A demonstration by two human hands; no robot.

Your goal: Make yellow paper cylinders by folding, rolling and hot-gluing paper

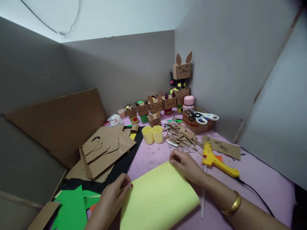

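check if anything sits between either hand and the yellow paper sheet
Nothing visible does: the left hand and right hand already hold the yellow paper sheet directly, at its far corners.

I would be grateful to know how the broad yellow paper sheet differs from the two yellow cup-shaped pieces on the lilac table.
The yellow paper sheet is wide and gently curved, whereas the two yellow cup-shaped pieces are small and rounded. The left hand and right hand hold the sheet, while the cup-shaped pieces stand side by side on the lilac table. All are plain yellow.
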